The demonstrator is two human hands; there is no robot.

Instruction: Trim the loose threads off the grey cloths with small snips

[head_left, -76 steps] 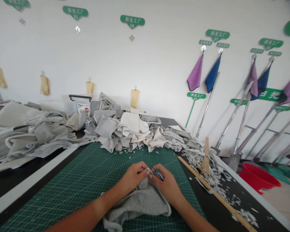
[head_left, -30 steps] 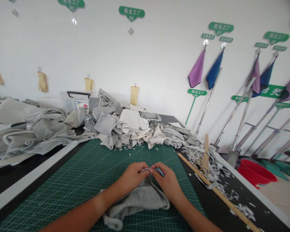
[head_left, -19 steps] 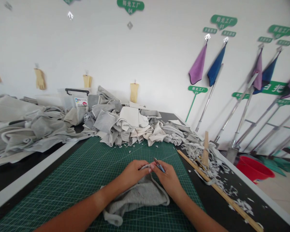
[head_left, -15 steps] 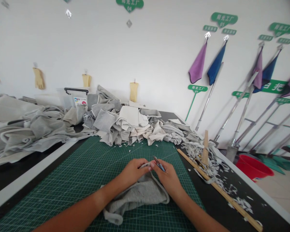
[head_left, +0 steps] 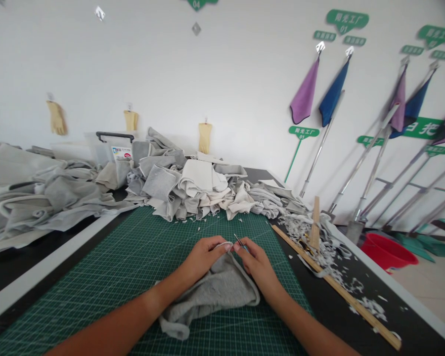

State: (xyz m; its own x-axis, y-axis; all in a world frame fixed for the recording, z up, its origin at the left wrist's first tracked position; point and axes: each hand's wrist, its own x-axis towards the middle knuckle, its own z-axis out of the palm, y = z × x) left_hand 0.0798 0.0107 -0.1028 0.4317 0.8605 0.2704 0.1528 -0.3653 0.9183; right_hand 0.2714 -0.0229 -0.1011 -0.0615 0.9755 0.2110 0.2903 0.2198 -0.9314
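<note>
Left hand (head_left: 206,260) pinches hem of soft, limp grey cloth (head_left: 211,296), best held there; right hand (head_left: 257,269) pinches small snips (head_left: 239,242).

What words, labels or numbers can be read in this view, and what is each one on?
"阳光工厂 01": green wall sign
"阳光工厂 01": green stake sign
"04": green wall sign cut off at the top
Too small to read: plastic storage box label, small green tags

Green wall plaque (head_left: 346,22) reads 阳光工厂 01; the green stake sign (head_left: 303,131) says the same; a plaque cropped at the top edge (head_left: 201,3) shows 04.
</note>
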